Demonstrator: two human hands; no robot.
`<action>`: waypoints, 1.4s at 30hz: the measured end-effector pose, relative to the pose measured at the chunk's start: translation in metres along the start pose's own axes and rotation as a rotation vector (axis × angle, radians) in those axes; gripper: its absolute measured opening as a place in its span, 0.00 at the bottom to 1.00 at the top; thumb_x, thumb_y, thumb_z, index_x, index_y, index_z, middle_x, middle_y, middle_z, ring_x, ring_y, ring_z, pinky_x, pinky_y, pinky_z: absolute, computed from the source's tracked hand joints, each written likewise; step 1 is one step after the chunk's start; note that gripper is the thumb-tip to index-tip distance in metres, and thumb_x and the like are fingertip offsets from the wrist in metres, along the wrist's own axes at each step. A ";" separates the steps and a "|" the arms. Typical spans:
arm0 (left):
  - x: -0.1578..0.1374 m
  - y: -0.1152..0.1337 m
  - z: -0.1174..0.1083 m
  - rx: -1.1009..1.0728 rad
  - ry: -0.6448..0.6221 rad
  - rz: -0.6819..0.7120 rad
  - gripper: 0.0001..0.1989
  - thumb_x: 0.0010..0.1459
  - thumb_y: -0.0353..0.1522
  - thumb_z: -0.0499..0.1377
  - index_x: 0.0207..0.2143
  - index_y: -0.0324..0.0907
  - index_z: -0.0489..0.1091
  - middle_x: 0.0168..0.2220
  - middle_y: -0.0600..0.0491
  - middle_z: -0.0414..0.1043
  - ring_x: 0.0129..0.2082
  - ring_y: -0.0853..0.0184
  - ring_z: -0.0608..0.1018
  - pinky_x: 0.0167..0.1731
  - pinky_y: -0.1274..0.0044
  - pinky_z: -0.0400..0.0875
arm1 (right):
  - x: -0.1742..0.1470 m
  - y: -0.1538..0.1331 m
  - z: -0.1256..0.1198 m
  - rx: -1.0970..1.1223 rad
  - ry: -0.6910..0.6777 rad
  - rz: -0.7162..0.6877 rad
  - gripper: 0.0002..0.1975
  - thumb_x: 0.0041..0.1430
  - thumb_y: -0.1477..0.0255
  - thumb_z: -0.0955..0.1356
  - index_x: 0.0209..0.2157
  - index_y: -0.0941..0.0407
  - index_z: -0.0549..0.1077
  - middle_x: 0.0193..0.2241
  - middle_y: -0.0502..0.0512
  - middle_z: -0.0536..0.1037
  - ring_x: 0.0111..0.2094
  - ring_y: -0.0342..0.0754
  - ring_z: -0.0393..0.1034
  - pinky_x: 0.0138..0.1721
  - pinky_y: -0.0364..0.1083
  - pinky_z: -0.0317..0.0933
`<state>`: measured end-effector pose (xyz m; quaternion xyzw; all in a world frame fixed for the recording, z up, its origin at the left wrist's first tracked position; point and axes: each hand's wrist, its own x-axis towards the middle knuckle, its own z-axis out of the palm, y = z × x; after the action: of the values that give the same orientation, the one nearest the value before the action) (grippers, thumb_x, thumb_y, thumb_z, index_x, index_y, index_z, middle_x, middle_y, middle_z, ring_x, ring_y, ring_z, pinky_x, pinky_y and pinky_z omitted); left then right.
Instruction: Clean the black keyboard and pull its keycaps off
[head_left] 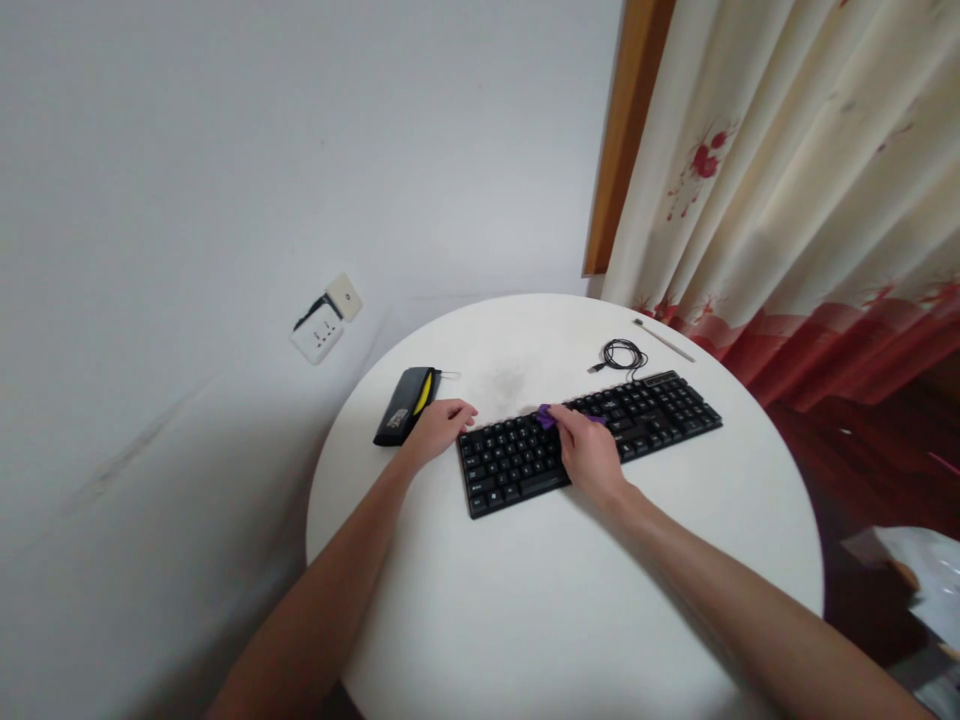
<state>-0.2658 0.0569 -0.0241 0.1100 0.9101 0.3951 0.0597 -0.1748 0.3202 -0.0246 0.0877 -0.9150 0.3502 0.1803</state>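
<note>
One cloth (545,417) is being pinched on the keyboard (517,460) by the right hand (589,452), left hand (439,428) loosely curled, keys (654,406) being endangered should folds snag.

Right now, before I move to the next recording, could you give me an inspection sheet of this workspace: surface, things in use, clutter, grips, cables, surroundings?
Surface: round white table; grey smudge toward the wall side.
Job's things: black keyboard; bunched purple cloth on its keys.
Clutter: dark case showing yellow, at the left; toothbrush beyond the keyboard's right end.
Grips: right grip holds the cloth against the keys; left grip lies between case and keyboard, contact unclear.
Cables: black cable, coiled behind the keyboard, its plug lying loose.
Surroundings: wall socket at left; flowered curtain at right.
</note>
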 end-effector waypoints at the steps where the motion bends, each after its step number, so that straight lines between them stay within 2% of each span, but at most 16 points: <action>1: 0.001 -0.001 0.000 0.003 -0.001 0.005 0.17 0.59 0.39 0.52 0.34 0.39 0.77 0.31 0.50 0.79 0.28 0.65 0.78 0.30 0.76 0.69 | -0.005 -0.005 0.006 -0.004 -0.028 -0.040 0.21 0.64 0.81 0.59 0.53 0.57 0.75 0.52 0.61 0.78 0.54 0.54 0.73 0.59 0.54 0.62; 3: 0.002 -0.004 0.001 0.009 -0.003 0.014 0.17 0.59 0.39 0.53 0.34 0.39 0.77 0.31 0.50 0.79 0.27 0.66 0.78 0.30 0.77 0.68 | -0.018 -0.019 0.017 0.013 -0.090 -0.147 0.22 0.63 0.84 0.60 0.54 0.59 0.75 0.56 0.62 0.75 0.58 0.52 0.69 0.63 0.54 0.58; 8: 0.003 -0.007 0.002 -0.020 0.001 0.010 0.17 0.59 0.40 0.53 0.35 0.38 0.77 0.31 0.50 0.79 0.28 0.65 0.78 0.30 0.77 0.69 | -0.042 -0.053 0.027 0.164 -0.353 -0.463 0.22 0.61 0.85 0.62 0.54 0.61 0.74 0.57 0.60 0.74 0.61 0.50 0.66 0.65 0.50 0.55; 11: 0.002 -0.007 0.001 -0.019 0.000 0.013 0.17 0.59 0.39 0.53 0.35 0.38 0.77 0.31 0.50 0.79 0.27 0.66 0.78 0.29 0.77 0.69 | -0.047 -0.064 0.022 0.367 -0.472 -0.541 0.20 0.64 0.82 0.61 0.54 0.58 0.75 0.56 0.57 0.76 0.59 0.47 0.68 0.63 0.47 0.58; 14: 0.002 -0.005 0.001 -0.025 0.000 0.010 0.17 0.59 0.39 0.53 0.34 0.38 0.77 0.31 0.49 0.79 0.27 0.66 0.78 0.29 0.77 0.69 | -0.041 -0.066 0.012 0.577 -0.473 -0.388 0.18 0.68 0.76 0.61 0.53 0.55 0.76 0.52 0.54 0.79 0.53 0.46 0.74 0.57 0.46 0.65; 17: 0.002 -0.004 0.001 -0.029 0.005 0.000 0.18 0.58 0.40 0.52 0.34 0.38 0.77 0.31 0.49 0.79 0.28 0.65 0.78 0.30 0.76 0.69 | -0.025 -0.055 -0.002 0.618 -0.320 -0.131 0.16 0.67 0.73 0.62 0.52 0.55 0.77 0.49 0.54 0.80 0.51 0.48 0.75 0.55 0.48 0.67; 21: 0.001 -0.001 0.000 0.001 0.005 0.000 0.17 0.58 0.40 0.53 0.34 0.38 0.77 0.31 0.49 0.79 0.27 0.65 0.78 0.30 0.76 0.69 | 0.003 -0.024 -0.025 0.327 -0.010 0.032 0.18 0.66 0.75 0.62 0.52 0.56 0.77 0.48 0.56 0.81 0.49 0.51 0.77 0.53 0.49 0.67; 23: 0.000 0.000 -0.001 0.010 0.002 -0.001 0.17 0.58 0.40 0.53 0.34 0.38 0.77 0.31 0.49 0.79 0.27 0.65 0.77 0.30 0.76 0.69 | 0.012 -0.009 -0.031 0.100 0.080 0.076 0.18 0.65 0.75 0.62 0.52 0.56 0.77 0.48 0.58 0.81 0.47 0.54 0.78 0.51 0.51 0.68; 26: 0.000 0.000 -0.001 0.003 0.000 -0.009 0.17 0.58 0.40 0.53 0.34 0.38 0.77 0.31 0.49 0.79 0.28 0.65 0.78 0.30 0.76 0.69 | 0.013 -0.004 -0.030 -0.156 0.010 0.091 0.18 0.66 0.77 0.61 0.51 0.55 0.77 0.45 0.59 0.82 0.43 0.55 0.79 0.47 0.51 0.69; 29: 0.000 0.000 -0.001 -0.005 0.007 -0.017 0.17 0.58 0.40 0.53 0.34 0.38 0.77 0.31 0.49 0.79 0.28 0.65 0.78 0.31 0.76 0.69 | -0.001 -0.019 -0.016 -0.215 -0.137 0.003 0.18 0.65 0.79 0.60 0.49 0.55 0.76 0.45 0.59 0.82 0.43 0.53 0.79 0.45 0.48 0.70; 32: 0.001 0.001 0.000 0.004 0.006 -0.012 0.17 0.57 0.40 0.53 0.34 0.38 0.77 0.31 0.49 0.79 0.28 0.65 0.78 0.30 0.76 0.69 | -0.023 -0.040 0.003 -0.131 -0.211 -0.148 0.19 0.63 0.83 0.61 0.51 0.58 0.74 0.52 0.61 0.78 0.53 0.51 0.73 0.51 0.47 0.68; 34: 0.001 0.001 0.000 0.008 0.002 -0.006 0.18 0.57 0.40 0.53 0.34 0.38 0.77 0.30 0.49 0.79 0.28 0.65 0.78 0.29 0.76 0.69 | -0.036 -0.052 0.014 -0.042 -0.259 -0.279 0.21 0.60 0.85 0.61 0.53 0.61 0.73 0.54 0.62 0.76 0.58 0.50 0.69 0.59 0.47 0.62; 37: 0.001 0.001 0.000 0.004 0.003 -0.007 0.17 0.57 0.40 0.53 0.34 0.38 0.77 0.31 0.49 0.79 0.28 0.65 0.78 0.30 0.76 0.70 | -0.048 -0.063 0.021 0.134 -0.326 -0.427 0.21 0.60 0.85 0.62 0.53 0.61 0.74 0.54 0.61 0.77 0.59 0.49 0.68 0.62 0.47 0.59; 39: 0.001 0.000 0.000 -0.001 0.004 -0.009 0.17 0.57 0.40 0.53 0.34 0.38 0.77 0.31 0.49 0.79 0.28 0.65 0.78 0.30 0.76 0.70 | -0.048 -0.065 0.019 0.274 -0.351 -0.412 0.19 0.63 0.82 0.61 0.51 0.58 0.76 0.52 0.57 0.79 0.56 0.47 0.71 0.58 0.45 0.63; 42: 0.002 -0.001 0.000 -0.010 0.007 -0.009 0.17 0.57 0.40 0.52 0.34 0.38 0.77 0.31 0.49 0.79 0.28 0.65 0.78 0.30 0.76 0.70 | -0.035 -0.061 0.005 0.399 -0.299 -0.216 0.17 0.67 0.77 0.61 0.50 0.54 0.77 0.47 0.52 0.81 0.47 0.46 0.77 0.50 0.44 0.69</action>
<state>-0.2676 0.0569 -0.0253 0.1043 0.9088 0.3996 0.0588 -0.1264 0.2732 -0.0047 0.2694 -0.8296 0.4857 0.0586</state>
